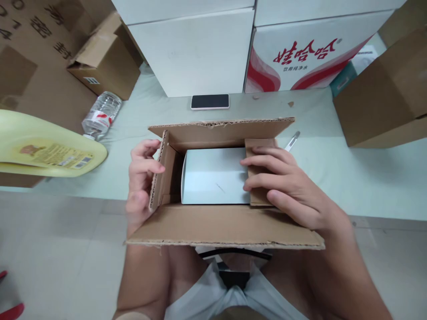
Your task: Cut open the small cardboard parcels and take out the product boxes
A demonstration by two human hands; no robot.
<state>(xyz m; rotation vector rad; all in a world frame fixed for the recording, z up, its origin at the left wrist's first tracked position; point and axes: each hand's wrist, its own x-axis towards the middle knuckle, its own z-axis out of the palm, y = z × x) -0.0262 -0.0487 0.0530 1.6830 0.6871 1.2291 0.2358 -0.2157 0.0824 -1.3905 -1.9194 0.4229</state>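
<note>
An open brown cardboard box [220,224] sits at the table's near edge, its long flaps spread front and back. Inside lies a pale grey-white inner box [213,175]. My left hand [142,178] grips the left short flap [156,175], fingers curled over its edge, holding it nearly upright. My right hand [283,184] lies flat on the right short flap [258,178], fingers stretched out and pressing it down over the inner box.
A phone [210,101] lies face up behind the box, a pen [292,140] to its right. White cartons [196,49] and a red-printed carton [310,55] stand at the back. A water bottle [102,113], a yellow jug [46,149] and brown boxes [383,102] flank the sides.
</note>
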